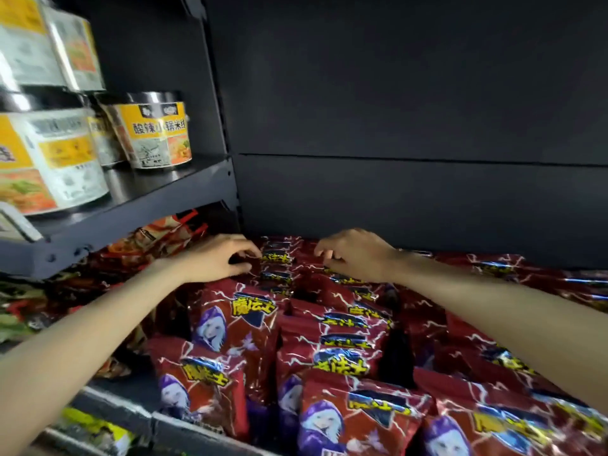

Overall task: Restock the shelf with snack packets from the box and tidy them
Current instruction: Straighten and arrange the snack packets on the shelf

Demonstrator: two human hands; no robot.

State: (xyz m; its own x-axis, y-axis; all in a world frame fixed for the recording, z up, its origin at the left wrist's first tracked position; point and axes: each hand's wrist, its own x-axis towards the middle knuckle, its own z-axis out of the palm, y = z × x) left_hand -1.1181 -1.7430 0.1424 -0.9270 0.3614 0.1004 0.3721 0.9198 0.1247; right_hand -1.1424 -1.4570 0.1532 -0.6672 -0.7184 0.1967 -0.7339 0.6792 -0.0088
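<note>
Several red snack packets (243, 327) with a purple-hooded figure and yellow lettering stand in rows on the dark shelf. Both arms reach to the back of the rows. My left hand (220, 258) has its thumb and fingers curled, pinching the top of a rear packet (276, 258). My right hand (355, 255) is a little to the right, fingers curled down onto the tops of the rear packets (348, 278); what its fingertips hold is hidden. No box shows.
Yellow-and-white noodle tubs (158, 133) stand on a higher shelf (138, 205) at left. Other red and orange packets (158, 238) lie under that shelf. The dark back panel (411, 199) closes the bay. The shelf's front rail (138, 419) runs along the bottom left.
</note>
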